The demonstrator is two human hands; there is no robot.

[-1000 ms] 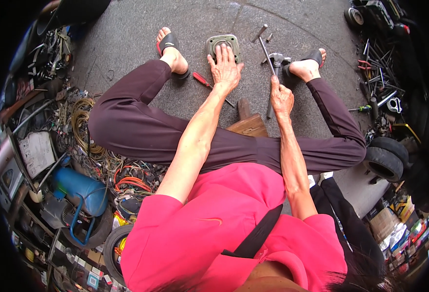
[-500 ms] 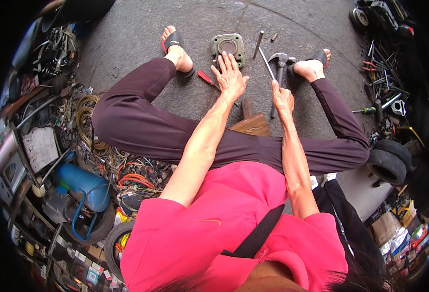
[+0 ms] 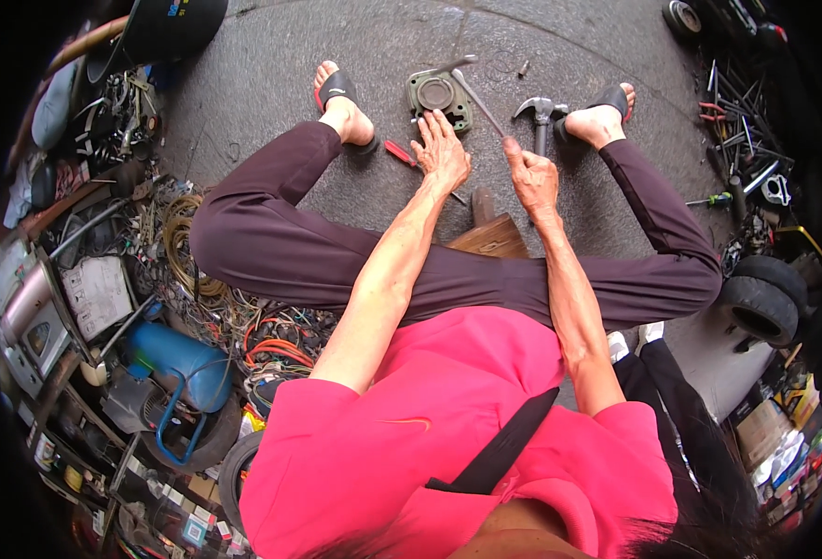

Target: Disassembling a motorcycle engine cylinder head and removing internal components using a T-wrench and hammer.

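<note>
A squarish greenish metal engine cylinder with a round grey disc in its middle lies on the floor between my feet. My left hand is open, its fingertips against the near edge of the cylinder. My right hand is closed round the handle of a T-shaped metal tool; the tool's narrow crosspiece hangs over the cylinder's far right side. Beside my left hand lies a red-handled screwdriver, its shaft partly hidden under the hand. A claw hammer rests right of the T-shaped tool.
A wooden block sits in front of my lap. A small metal pin lies farther out. Coiled cables and a blue tank crowd the left; loose tools and small tyres are at the right. Another person's legs are behind me.
My right hand has lifted the T-shaped tool and swung its head left, from beside the cylinder to over it. My left hand has slid slightly back toward me, off the disc.
</note>
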